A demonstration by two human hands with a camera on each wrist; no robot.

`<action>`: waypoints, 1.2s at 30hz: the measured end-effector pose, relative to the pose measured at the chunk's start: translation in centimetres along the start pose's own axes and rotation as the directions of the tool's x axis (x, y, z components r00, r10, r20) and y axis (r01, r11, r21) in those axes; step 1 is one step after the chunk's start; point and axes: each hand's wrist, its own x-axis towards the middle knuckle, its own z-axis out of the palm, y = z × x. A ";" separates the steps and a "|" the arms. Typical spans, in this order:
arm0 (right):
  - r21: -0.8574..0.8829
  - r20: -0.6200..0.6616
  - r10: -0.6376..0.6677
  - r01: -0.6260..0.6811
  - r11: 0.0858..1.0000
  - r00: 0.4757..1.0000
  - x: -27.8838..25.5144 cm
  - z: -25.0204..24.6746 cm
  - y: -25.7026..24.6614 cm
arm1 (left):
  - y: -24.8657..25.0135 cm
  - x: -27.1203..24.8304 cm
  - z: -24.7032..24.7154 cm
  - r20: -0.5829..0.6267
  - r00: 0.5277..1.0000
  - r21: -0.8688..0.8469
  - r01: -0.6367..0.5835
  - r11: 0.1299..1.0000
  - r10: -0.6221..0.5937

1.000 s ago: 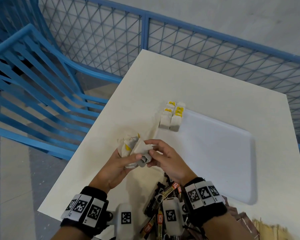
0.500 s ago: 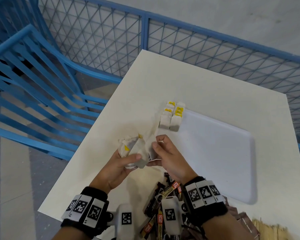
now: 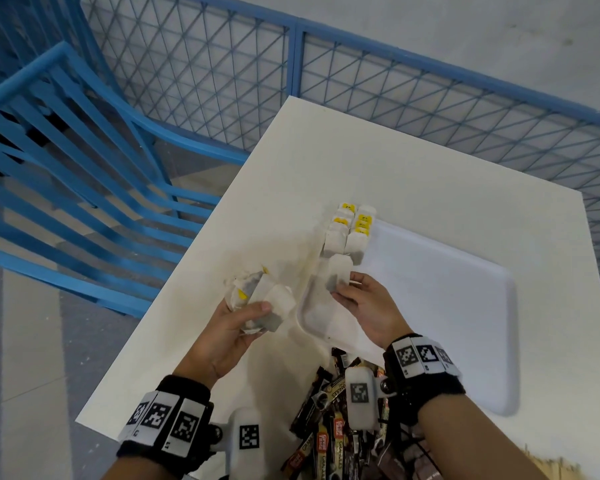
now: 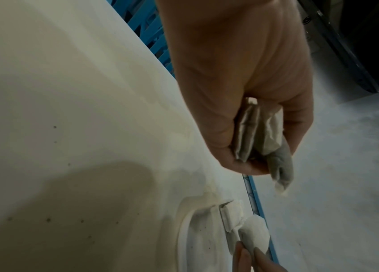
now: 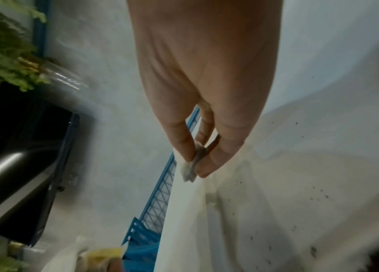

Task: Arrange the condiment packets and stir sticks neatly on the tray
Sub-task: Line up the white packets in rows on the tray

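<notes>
Condiment packets of white paper [image 3: 338, 278] go singly from the right hand's [image 3: 371, 308] pinching grip onto the white plastic tray's [image 3: 465, 341] near-left corner, extending the far row [image 3: 352, 233], while the left hand [image 3: 229, 330] clamps the spare bundle [image 3: 257, 299].

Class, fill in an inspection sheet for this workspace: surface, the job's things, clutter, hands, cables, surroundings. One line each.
Surface: white table, speckled near the tray in the wrist views.
Job's things: white tray; two rows of tea bags at its far left corner; wooden stir sticks at the near right edge.
Clutter: heap of dark sachets on the near edge.
Hands: left hand grips a bunch of tea bags; right hand pinches one tea bag over the tray.
Cables: thin black cord by the right wrist.
Surroundings: blue mesh fence, blue chair.
</notes>
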 end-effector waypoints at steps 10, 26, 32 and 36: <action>-0.472 -0.256 -0.230 0.086 0.878 0.939 4.8 0.9 -0.2 | 0.5 0.4 -0.3 -0.027 0.999 0.012 -0.041 0.999 0.042; -0.645 -0.290 -0.384 0.117 0.755 0.877 6.3 1.0 0.8 | -0.3 0.2 -0.5 -0.056 0.998 0.009 -0.017 1.000 0.018; -0.633 -0.285 -0.366 0.113 0.766 0.886 6.0 1.1 1.1 | -0.2 0.0 -0.1 -0.057 0.998 0.004 -0.021 1.000 0.022; -0.642 -0.241 -0.374 0.141 0.753 0.896 3.9 1.9 0.8 | 0.0 -0.1 0.3 -0.035 0.999 0.018 -0.024 1.000 0.025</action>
